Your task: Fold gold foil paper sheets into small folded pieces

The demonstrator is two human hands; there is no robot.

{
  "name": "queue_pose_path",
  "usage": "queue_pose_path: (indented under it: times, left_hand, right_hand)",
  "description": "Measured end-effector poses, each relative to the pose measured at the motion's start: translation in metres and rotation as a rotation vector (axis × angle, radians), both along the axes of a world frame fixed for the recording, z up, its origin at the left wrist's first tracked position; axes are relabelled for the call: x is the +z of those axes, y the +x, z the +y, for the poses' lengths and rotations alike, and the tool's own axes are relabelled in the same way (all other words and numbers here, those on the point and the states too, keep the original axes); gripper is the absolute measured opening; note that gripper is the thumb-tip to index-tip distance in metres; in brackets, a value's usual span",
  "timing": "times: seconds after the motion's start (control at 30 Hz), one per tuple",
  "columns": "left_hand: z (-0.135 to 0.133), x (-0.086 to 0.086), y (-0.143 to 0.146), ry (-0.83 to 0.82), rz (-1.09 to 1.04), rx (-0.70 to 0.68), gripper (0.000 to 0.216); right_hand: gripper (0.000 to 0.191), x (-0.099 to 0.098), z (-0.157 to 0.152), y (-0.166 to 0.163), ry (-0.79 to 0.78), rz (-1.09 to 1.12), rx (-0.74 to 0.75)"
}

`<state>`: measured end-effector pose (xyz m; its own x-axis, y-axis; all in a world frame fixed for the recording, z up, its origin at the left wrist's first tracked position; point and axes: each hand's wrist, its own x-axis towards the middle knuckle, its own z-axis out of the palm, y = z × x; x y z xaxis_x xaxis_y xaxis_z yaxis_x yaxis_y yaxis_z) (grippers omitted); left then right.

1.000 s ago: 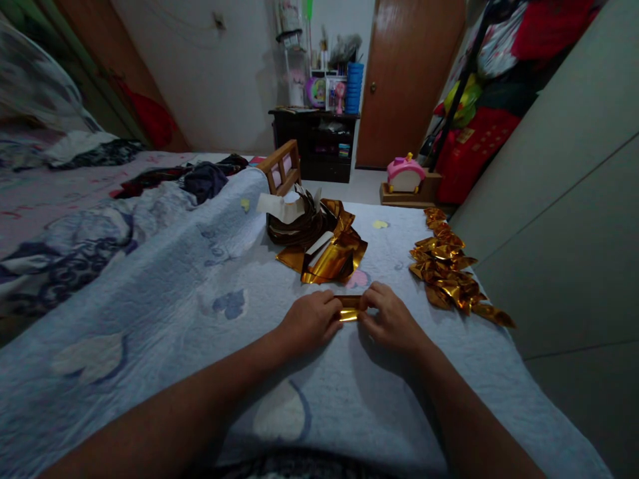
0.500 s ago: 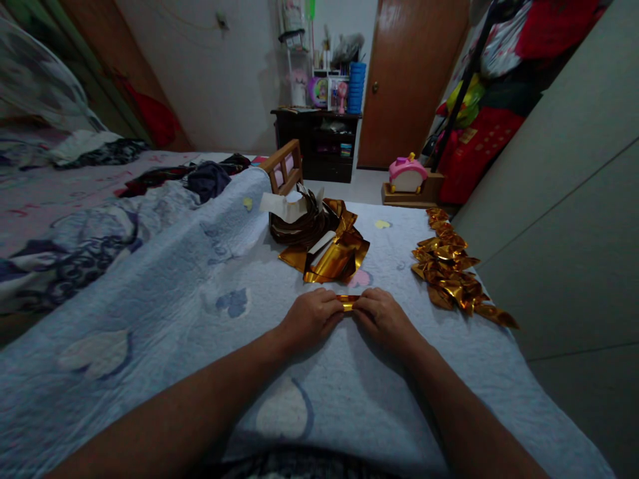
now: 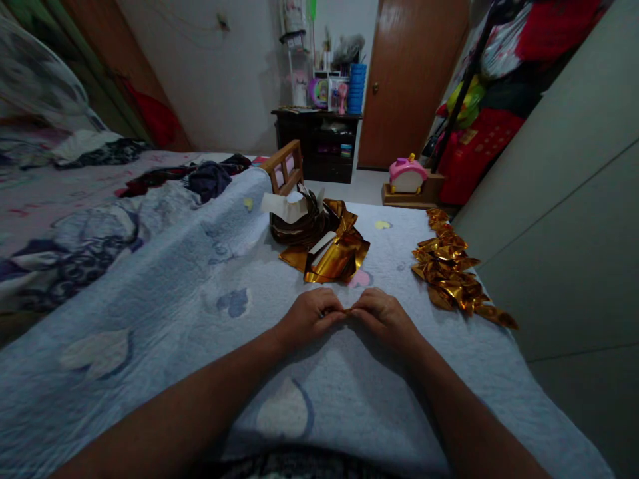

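The left hand (image 3: 309, 316) and right hand (image 3: 383, 318) meet fingertip to fingertip on the bed's blue quilt (image 3: 200, 319). Each grip pinches one end of a gold foil piece (image 3: 348, 310), and only a sliver of it shows between them. Just beyond the grips lies a heap of gold foil sheets (image 3: 332, 256). Further to their right is a pile of folded gold pieces (image 3: 446, 273).
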<state>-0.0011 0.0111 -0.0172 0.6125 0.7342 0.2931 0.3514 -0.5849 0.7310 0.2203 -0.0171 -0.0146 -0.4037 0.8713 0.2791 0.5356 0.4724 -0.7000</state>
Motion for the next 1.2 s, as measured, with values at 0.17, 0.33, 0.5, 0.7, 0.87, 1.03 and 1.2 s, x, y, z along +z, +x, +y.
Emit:
queue_pose_path:
  times: [0.17,0.33,0.5,0.7,0.87,1.03,1.2]
  left_hand:
    - [0.002,0.004,-0.001,-0.243,-0.107,0.058,0.016]
    - [0.001,0.005,0.001,-0.46,-0.233,0.043,0.021]
    - [0.0,0.005,0.001,-0.541,-0.34,0.066,0.022]
    - [0.001,0.007,0.002,-0.616,-0.472,0.161,0.021]
    - [0.002,0.005,0.003,-0.823,-0.62,0.169,0.029]
    - [0.002,0.003,0.003,-0.921,-0.636,0.135,0.031]
    - [0.0,0.001,0.002,-0.908,-0.574,0.035,0.028]
  right_hand:
    - [0.019,0.005,0.003,0.009,-0.051,0.17,-0.061]
    - [0.021,0.009,0.002,0.01,-0.159,0.285,-0.1]
    - [0.018,0.008,0.001,0.008,-0.297,0.419,-0.16]
    - [0.029,0.009,0.0,0.009,-0.467,0.652,-0.132]
    - [0.022,0.014,-0.001,0.009,-0.518,0.714,-0.117]
    - [0.028,0.017,-0.002,0.003,-0.524,0.723,-0.03]
    - [0.035,0.007,0.001,-0.001,-0.507,0.739,-0.073]
